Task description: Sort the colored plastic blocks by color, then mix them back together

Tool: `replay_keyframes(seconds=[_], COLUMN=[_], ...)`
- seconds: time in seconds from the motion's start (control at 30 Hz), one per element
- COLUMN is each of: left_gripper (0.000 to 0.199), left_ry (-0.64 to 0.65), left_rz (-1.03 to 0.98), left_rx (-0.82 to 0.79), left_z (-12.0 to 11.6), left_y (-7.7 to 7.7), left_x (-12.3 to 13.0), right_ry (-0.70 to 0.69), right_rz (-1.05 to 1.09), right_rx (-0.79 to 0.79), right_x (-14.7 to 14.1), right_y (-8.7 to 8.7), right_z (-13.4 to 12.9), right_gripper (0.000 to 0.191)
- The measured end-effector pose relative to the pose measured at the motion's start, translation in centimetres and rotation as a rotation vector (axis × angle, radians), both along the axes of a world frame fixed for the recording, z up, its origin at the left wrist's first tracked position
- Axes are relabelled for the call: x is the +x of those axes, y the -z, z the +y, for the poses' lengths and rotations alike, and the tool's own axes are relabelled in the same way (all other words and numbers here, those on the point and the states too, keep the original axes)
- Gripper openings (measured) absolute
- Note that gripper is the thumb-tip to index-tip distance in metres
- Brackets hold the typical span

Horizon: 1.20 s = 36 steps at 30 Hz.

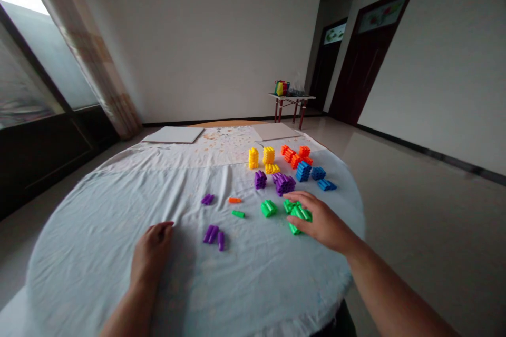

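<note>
My right hand (316,220) is at the pile of green pieces (301,211), thumb and fingers apart on either side of it. Left of that pile stands a separate green bundle (268,208). My left hand (153,248) rests on the cloth with its fingers curled; whether anything is inside is hidden. Between the hands lie purple pieces (211,234), a purple cluster (207,199), one orange piece (234,200) and one green piece (238,214). Beyond are purple bundles (283,184), yellow bundles (269,156), orange-red bundles (295,158) and blue bundles (303,171).
A pale cloth (98,221) covers the round table. Two flat boards, one at the back left (174,135) and one at the back right (275,131), lie near its far edge. A small side table (292,97) holding bags stands by the far wall.
</note>
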<state>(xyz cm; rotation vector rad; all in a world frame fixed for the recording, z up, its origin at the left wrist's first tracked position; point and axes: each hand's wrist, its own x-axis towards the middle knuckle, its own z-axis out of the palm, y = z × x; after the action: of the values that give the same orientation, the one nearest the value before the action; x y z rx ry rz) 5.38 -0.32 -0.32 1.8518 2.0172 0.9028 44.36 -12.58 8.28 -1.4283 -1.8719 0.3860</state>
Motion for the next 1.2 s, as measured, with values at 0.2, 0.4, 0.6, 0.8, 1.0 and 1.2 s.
replay_keyframes(seconds=[0.2,0.4,0.6,0.8,1.0,1.2], left_gripper=[0.040,0.037,0.040,0.042,0.042,0.041], left_ry=[0.025,0.033,0.030,0.000,-0.018,-0.014], left_rz=[0.014,-0.006,-0.026,-0.043,-0.040,-0.060], left_rx=[0.043,0.078,0.013,-0.055,-0.061,-0.095], left_z=[-0.5,-0.5,-0.4,-0.1,-0.2,-0.2], left_y=[-0.2,0.0,-0.2,-0.4,-0.6,-0.5], left_x=[0.0,-0.2,-0.4,-0.4,-0.4,-0.7], right_ry=[-0.205,-0.014,0.072,0.088,0.086,0.244], right_rz=[-0.009,-0.312,-0.310,-0.251,0.078,0.261], right_rx=[-0.036,-0.045,-0.082,-0.168,0.001,-0.046], right_x=[-9.7,-12.1,-11.8,-11.6,-8.7,-0.4], right_y=[3.2,6.8,6.8,6.9,3.4,1.0], right_z=[4.8,9.1,8.7,7.5,3.1,-1.6], right_gripper=[0.038,0.035,0.025,0.020,0.026,0.027])
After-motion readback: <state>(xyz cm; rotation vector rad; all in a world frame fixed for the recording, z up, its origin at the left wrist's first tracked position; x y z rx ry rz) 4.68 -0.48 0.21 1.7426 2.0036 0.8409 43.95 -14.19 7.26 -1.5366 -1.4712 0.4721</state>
